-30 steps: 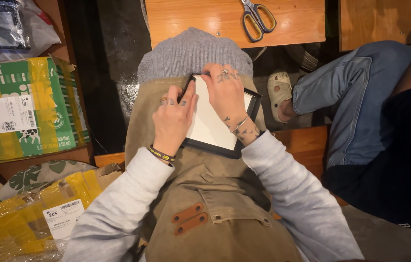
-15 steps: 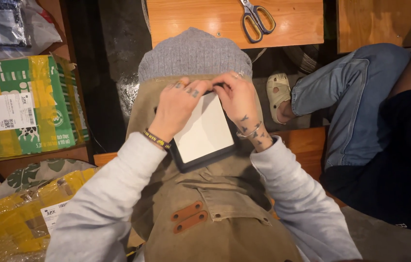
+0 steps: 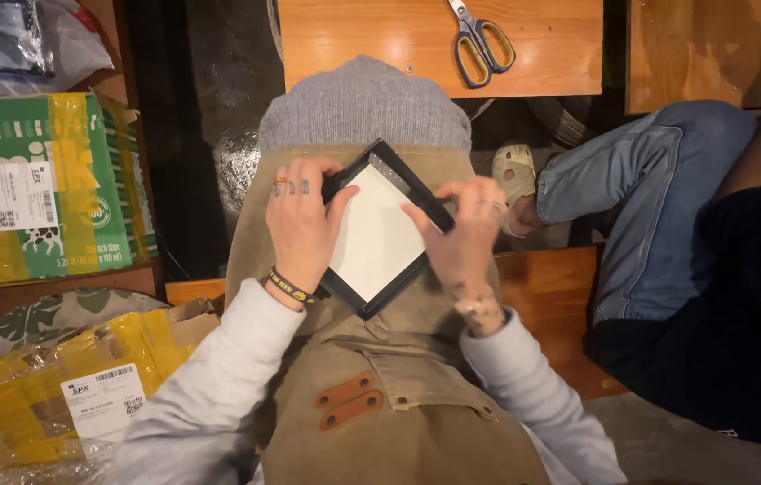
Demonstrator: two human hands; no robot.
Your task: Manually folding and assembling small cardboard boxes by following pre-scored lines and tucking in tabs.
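Hands meet on one small black picture frame (image 3: 379, 235) with a white face, turned like a diamond and lying on the person's lap over a tan apron (image 3: 380, 404). The left hand (image 3: 301, 224) lies flat along the frame's left edge, fingers curled over its upper left side and thumb on the white face, gripping it. The right hand (image 3: 463, 235) pinches the upper right bar of the frame between fingertips and thumb, closed on it. The frame's lower corner points toward the body, its upper corner toward the knees, where a grey knitted cloth (image 3: 364, 106) covers the lap. Room around the frame is tight: the apron's edges fall just beyond both wrists, and a dark gap separates the knees from a wooden table (image 3: 371, 40) ahead. One pair of scissors (image 3: 479, 40) with yellow-lined handles lies on that table, well apart from the hands. To the left stand two taped cardboard boxes: a green and yellow box (image 3: 48, 189) and a yellow box (image 3: 48, 395) nearer the body. On the right another person's leg in blue jeans (image 3: 650, 207) crowds close, its one pale shoe (image 3: 515, 172) just beside the right hand.
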